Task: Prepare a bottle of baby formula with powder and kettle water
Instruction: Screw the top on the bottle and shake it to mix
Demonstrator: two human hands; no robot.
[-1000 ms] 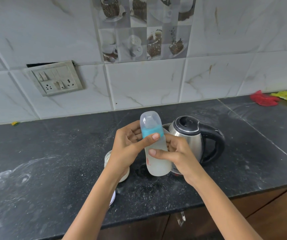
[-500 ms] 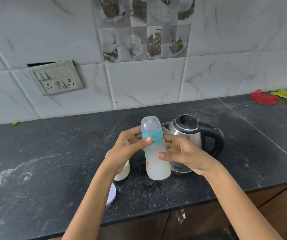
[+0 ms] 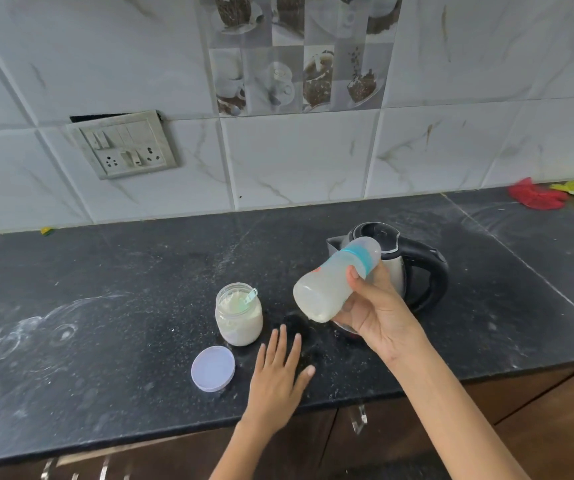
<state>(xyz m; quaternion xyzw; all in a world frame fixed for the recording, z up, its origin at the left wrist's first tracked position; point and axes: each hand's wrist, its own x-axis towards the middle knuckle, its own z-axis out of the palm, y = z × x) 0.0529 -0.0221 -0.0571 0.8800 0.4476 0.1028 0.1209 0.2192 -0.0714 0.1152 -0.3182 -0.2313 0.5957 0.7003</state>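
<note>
My right hand [image 3: 375, 308] grips a capped baby bottle [image 3: 327, 285] with a teal collar, tilted almost on its side, base to the lower left, milky liquid inside. It hangs in front of the steel kettle [image 3: 417, 268] with a black handle. My left hand [image 3: 280, 370] lies flat and open on the black counter, holding nothing. An open glass jar of white powder [image 3: 238, 315] with a small scoop in it stands left of the bottle. Its round white lid [image 3: 212, 368] lies on the counter in front of it.
The dark stone counter [image 3: 105, 289] carries powder smears at the left. Red and yellow cloths [image 3: 538, 195] lie at the far right by the wall. A switch and socket plate [image 3: 122, 143] is on the tiled wall. The counter's front edge runs just under my left wrist.
My left hand let go of the bottle and dropped flat onto the counter. My right hand tipped the bottle from upright to nearly sideways, to the right in front of the kettle.
</note>
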